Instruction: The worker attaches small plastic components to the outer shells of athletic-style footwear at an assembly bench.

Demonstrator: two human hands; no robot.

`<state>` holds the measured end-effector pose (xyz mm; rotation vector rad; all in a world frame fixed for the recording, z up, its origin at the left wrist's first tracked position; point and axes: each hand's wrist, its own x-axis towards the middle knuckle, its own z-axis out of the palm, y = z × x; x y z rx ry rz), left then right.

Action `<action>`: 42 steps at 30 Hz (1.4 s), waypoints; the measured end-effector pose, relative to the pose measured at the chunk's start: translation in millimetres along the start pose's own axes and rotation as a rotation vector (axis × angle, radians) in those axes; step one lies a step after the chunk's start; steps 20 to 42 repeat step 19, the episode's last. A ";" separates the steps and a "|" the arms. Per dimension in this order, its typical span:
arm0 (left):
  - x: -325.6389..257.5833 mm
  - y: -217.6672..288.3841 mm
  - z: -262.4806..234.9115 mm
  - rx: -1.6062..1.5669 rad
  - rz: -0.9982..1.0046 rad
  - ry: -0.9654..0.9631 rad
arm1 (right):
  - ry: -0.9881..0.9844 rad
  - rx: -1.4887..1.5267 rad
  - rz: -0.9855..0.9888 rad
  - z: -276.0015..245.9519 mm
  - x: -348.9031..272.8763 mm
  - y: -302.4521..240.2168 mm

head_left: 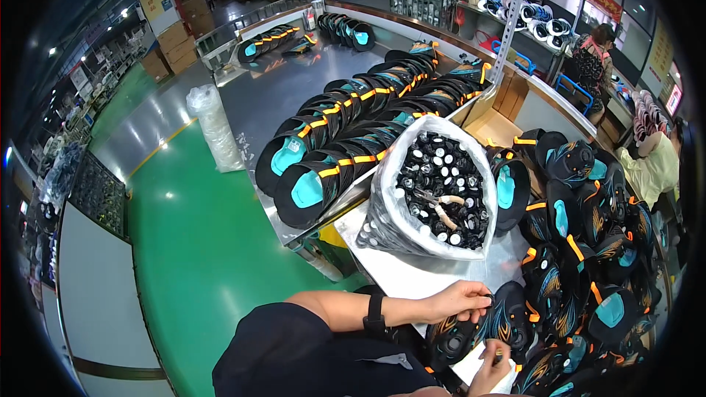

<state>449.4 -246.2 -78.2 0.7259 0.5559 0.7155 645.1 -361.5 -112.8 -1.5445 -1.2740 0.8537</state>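
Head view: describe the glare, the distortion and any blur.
Head view: ceiling lights throw white glare on the glossy green floor and grey metal table; fisheye bends the table's edges and leaves black corners; the left hand on a black shoe with orange trim is sharp, as is the white plastic bag of small black parts; the right hand is cut by the lower edge.

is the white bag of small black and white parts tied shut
No, the white bag stands open, its mouth rolled back so the small black and white parts and a pair of pliers show inside.
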 end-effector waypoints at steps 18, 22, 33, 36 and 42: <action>5.1 22.2 -25.2 0.284 -0.016 0.134 | -0.180 -0.175 -0.261 11.7 16.1 -103.0; 2.6 24.4 -25.0 0.312 -0.039 0.085 | -0.157 -0.112 -0.110 -12.9 9.2 -103.1; 2.6 24.4 -25.0 0.312 -0.039 0.085 | -0.157 -0.112 -0.110 -12.9 9.2 -103.1; 2.6 24.4 -25.0 0.312 -0.039 0.085 | -0.157 -0.112 -0.110 -12.9 9.2 -103.1; 2.6 24.4 -25.0 0.312 -0.039 0.085 | -0.157 -0.112 -0.110 -12.9 9.2 -103.1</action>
